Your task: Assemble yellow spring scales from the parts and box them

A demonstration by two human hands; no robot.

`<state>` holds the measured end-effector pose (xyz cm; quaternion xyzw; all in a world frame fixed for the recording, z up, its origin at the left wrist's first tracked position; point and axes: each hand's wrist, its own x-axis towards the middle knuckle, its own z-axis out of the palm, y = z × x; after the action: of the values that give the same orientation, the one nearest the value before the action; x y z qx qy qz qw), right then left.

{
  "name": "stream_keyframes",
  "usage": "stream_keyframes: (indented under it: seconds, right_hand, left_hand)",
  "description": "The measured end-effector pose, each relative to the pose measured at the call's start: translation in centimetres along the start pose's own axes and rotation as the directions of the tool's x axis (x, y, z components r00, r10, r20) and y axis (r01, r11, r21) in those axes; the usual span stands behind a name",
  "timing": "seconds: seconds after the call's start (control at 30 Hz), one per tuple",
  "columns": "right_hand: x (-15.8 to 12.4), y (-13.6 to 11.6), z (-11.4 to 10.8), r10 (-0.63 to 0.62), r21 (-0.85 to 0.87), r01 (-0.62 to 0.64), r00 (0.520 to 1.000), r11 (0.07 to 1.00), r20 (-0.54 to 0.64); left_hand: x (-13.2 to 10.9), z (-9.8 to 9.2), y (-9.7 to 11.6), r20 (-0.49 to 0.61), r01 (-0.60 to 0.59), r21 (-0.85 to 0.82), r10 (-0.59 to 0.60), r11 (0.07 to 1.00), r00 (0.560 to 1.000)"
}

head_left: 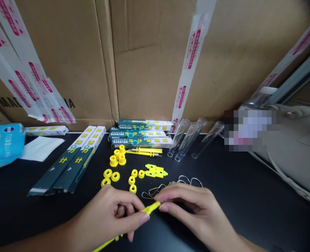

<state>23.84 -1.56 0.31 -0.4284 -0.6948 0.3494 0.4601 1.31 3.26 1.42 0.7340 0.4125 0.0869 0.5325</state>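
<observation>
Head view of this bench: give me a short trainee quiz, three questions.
1. What is the left hand holding?
2. True or false: the clear tubes lie to the right of the yellow rings.
3. What lies just beyond the right hand? A) wire clips B) white cloth C) blue packet

Key: 1. A yellow rod. 2. True. 3. A.

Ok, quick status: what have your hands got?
Left hand gripping yellow plastic stick. Right hand pinching its upper end. Wire clips lying just beyond, on the black tabletop.
</observation>
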Motion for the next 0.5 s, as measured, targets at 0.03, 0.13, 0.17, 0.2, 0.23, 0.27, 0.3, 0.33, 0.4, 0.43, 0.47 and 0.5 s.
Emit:
stream_keyframes:
  seconds: [0.03, 0.13, 0.17, 0.2, 0.23, 0.27, 0.3, 0.33, 0.4, 0.43, 0.47, 0.5]
  right_hand:
    - [0.0, -0.1, 0.2, -0.009, 0.020, 0.008, 1.000, 1.000, 0.017]
    - [0.0, -0.2, 0.7, -0.033, 0.037, 0.032, 0.998, 0.999, 0.051]
    - [0.0, -0.2, 0.8, -0.030, 0.020, 0.029, 0.998, 0.999, 0.048]
    - [0.0, -0.2, 1.0, -0.020, 0.001, 0.020, 0.999, 1.000, 0.041]
    - [0.0, -0.1, 1.1, -0.015, -0.017, 0.016, 0.999, 1.000, 0.035]
    - [0.0, -0.1, 1.1, -0.020, -0.033, 0.021, 0.999, 0.999, 0.029]
    - [-0.1, -0.1, 1.1, -0.040, -0.051, 0.042, 0.999, 0.998, 0.031]
    - [-0.3, -0.1, 1.1, -0.079, -0.078, 0.082, 0.996, 0.994, 0.035]
    - [-0.5, -0.1, 0.7, -0.183, -0.189, 0.187, 0.982, 0.964, 0.038]
    - [-0.7, -0.2, 0.3, -0.241, -0.265, 0.242, 0.970, 0.934, 0.035]
    - [-0.7, -0.2, -0.2, -0.284, -0.342, 0.275, 0.958, 0.899, 0.022]
    - [-0.6, -0.2, -0.9, -0.296, -0.413, 0.278, 0.955, 0.867, 0.022]
  left_hand:
    - [0.0, 0.0, 0.1, 0.008, -0.004, 0.001, 0.004, 1.000, 1.000]
    - [0.1, 0.0, 0.0, 0.034, 0.014, -0.032, -0.013, 0.999, 0.999]
    - [0.2, 0.0, 0.0, 0.035, 0.022, -0.044, -0.021, 0.999, 0.999]
    - [0.2, 0.0, -0.1, 0.035, 0.028, -0.052, -0.026, 0.998, 0.999]
    - [0.3, 0.0, -0.2, 0.035, 0.032, -0.057, -0.030, 0.998, 0.999]
    - [0.3, 0.1, -0.3, 0.037, 0.033, -0.056, -0.031, 0.998, 0.999]
    - [0.4, 0.1, -0.4, 0.043, 0.027, -0.048, -0.025, 0.998, 0.999]
    - [0.4, 0.2, -0.4, 0.049, 0.018, -0.038, -0.016, 0.999, 0.999]
    - [0.4, 0.2, -0.4, 0.031, -0.002, -0.019, 0.003, 1.000, 1.000]
    - [0.4, 0.3, -0.4, 0.020, -0.008, -0.016, 0.008, 1.000, 1.000]
    - [0.3, 0.2, -0.3, 0.010, -0.007, -0.023, 0.007, 1.000, 1.000]
    - [0.3, 0.2, -0.3, -0.001, -0.001, -0.039, 0.001, 0.999, 1.000]
